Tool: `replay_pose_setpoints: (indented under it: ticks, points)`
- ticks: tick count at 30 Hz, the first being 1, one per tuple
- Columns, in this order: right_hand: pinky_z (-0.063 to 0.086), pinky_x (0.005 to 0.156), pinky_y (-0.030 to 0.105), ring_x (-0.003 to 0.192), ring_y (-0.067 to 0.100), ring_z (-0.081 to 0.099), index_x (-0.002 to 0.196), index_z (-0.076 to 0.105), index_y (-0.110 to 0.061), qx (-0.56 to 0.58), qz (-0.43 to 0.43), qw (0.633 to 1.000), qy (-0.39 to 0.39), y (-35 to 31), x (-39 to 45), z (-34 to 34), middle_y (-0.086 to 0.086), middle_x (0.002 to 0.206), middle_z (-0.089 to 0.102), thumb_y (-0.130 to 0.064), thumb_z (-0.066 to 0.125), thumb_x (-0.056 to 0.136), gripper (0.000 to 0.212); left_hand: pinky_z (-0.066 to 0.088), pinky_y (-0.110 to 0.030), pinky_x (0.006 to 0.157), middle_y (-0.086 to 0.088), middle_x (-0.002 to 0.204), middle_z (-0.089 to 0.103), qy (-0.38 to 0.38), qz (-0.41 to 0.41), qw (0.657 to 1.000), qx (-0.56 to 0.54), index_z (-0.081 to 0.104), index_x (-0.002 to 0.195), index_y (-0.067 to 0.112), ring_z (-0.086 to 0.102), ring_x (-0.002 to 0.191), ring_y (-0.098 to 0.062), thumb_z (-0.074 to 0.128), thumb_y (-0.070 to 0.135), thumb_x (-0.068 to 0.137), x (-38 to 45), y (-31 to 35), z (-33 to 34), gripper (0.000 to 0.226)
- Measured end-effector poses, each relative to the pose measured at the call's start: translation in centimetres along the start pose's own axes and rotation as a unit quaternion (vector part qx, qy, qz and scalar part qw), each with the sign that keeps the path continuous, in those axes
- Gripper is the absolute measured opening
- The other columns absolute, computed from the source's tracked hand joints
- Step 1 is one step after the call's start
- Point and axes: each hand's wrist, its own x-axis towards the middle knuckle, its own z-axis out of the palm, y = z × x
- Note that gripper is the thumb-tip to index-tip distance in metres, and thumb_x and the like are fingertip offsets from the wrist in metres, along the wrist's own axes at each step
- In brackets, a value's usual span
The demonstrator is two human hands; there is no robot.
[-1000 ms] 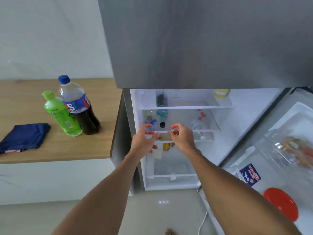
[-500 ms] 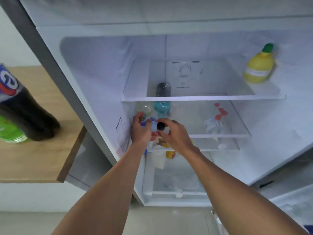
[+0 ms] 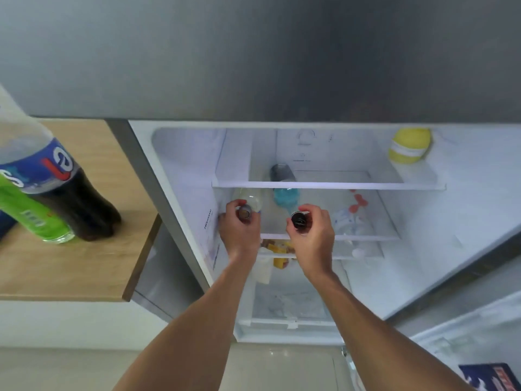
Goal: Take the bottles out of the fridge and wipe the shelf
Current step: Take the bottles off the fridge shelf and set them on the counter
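Inside the open fridge, two bottles lie on the middle glass shelf [image 3: 375, 221] with their caps toward me. My left hand [image 3: 239, 232] is closed around the neck of a clear bottle [image 3: 249, 199]. My right hand [image 3: 311, 235] grips the black-capped neck of a bottle of blue liquid [image 3: 283, 196]. A dark bottle [image 3: 282, 173] lies on the top shelf [image 3: 327, 185]. On the wooden counter at left stand a cola bottle [image 3: 56, 182] and a green bottle [image 3: 31, 215].
A yellow squeeze bottle [image 3: 410, 146] stands at the top shelf's right end. A white packet [image 3: 348, 221] and red pieces lie on the middle shelf's right side. Yellow food items [image 3: 279, 251] sit below. The grey freezer door [image 3: 282, 57] hangs overhead; the fridge door [image 3: 479, 348] is open at right.
Both hands have spread apart and each has closed on a bottle neck at the middle shelf. The view has tilted up and back, so the grey freezer door fills the top.
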Motion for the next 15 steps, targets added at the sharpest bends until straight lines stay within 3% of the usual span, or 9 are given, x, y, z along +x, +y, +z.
replay_pose_setpoints:
  ticks: [2, 7, 9, 12, 15]
  points:
    - [0.054, 0.081, 0.021, 0.087, 0.008, 0.06, 0.11, 0.066, -0.012, 0.0, -0.009, 1.0, 0.021, -2.0, -0.2, -1.5, 0.002, 0.101, 0.062, -0.012, 0.081, 0.081, 0.033, 0.056, -0.037, 0.086, 0.011, 0.095, 0.06, -0.001, 0.031, 0.999, 0.005, 0.063, 0.11, 0.031, 0.063, 0.095, -0.018, 0.076, 0.027, 0.083, -1.0, 2.2, -1.5, 0.03]
    - [0.045, 0.081, 0.008, 0.081, 0.01, 0.061, 0.109, 0.07, -0.008, -0.015, -0.04, 0.998, 0.038, -6.9, -0.8, -5.3, 0.005, 0.097, 0.065, -0.006, 0.082, 0.08, 0.032, 0.047, -0.029, 0.079, -0.002, 0.101, 0.061, -0.014, 0.132, 0.988, 0.084, 0.068, 0.119, 0.024, 0.055, 0.087, -0.015, 0.072, 0.03, 0.093, -3.1, 5.8, -6.0, 0.027]
    - [0.041, 0.079, 0.004, 0.079, 0.013, 0.062, 0.111, 0.07, -0.009, -0.022, -0.044, 0.998, 0.039, -9.0, -1.2, -6.7, 0.004, 0.096, 0.065, -0.01, 0.082, 0.081, 0.031, 0.041, -0.024, 0.082, -0.003, 0.103, 0.061, -0.044, 0.139, 0.982, 0.116, 0.065, 0.124, 0.023, 0.051, 0.091, -0.014, 0.068, 0.035, 0.096, -4.3, 6.4, -7.9, 0.029]
    - [0.034, 0.077, -0.003, 0.076, 0.011, 0.058, 0.112, 0.071, -0.01, -0.036, -0.054, 0.997, 0.039, -12.5, -1.6, -8.6, 0.003, 0.094, 0.065, -0.015, 0.081, 0.084, 0.031, 0.048, -0.026, 0.088, -0.003, 0.109, 0.055, -0.086, 0.126, 0.983, 0.107, 0.06, 0.13, 0.025, 0.053, 0.097, -0.015, 0.063, 0.039, 0.099, -5.1, 8.4, -10.9, 0.034]
    - [0.037, 0.077, -0.002, 0.077, 0.011, 0.058, 0.113, 0.071, -0.011, -0.035, -0.06, 0.997, 0.027, -15.3, -2.7, -10.7, 0.003, 0.094, 0.064, -0.016, 0.081, 0.084, 0.031, 0.048, -0.024, 0.083, -0.001, 0.109, 0.054, -0.131, 0.147, 0.974, 0.112, 0.06, 0.129, 0.027, 0.055, 0.092, -0.013, 0.066, 0.04, 0.098, -6.2, 10.3, -14.2, 0.034]
